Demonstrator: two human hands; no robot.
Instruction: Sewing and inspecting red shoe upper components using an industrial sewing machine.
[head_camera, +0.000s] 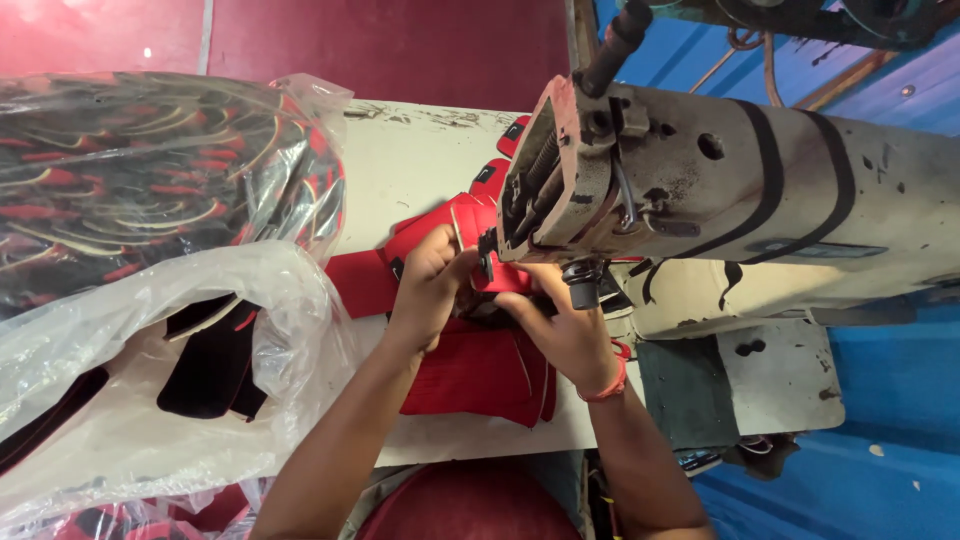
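Red padded fabric piece (470, 365) flat near front edge of bench (410, 170), upper end tucked under sewing machine head (690, 190). Left hand (428, 285) grip pinching folded top of fabric; right hand (568, 335) grip pressed on it beside presser foot (583, 283), red wristband (610, 385) on. Clear plastic bags (150, 380) of black-red pieces along left edge.

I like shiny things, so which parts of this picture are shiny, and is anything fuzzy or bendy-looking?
In the head view, glare streaks the clear plastic bags at left, hiding some of the black and red pieces inside. The left hand and right hand on the red fabric look fairly sharp. The sewing machine bulges from wide-lens distortion, and its underside shades the fingers.
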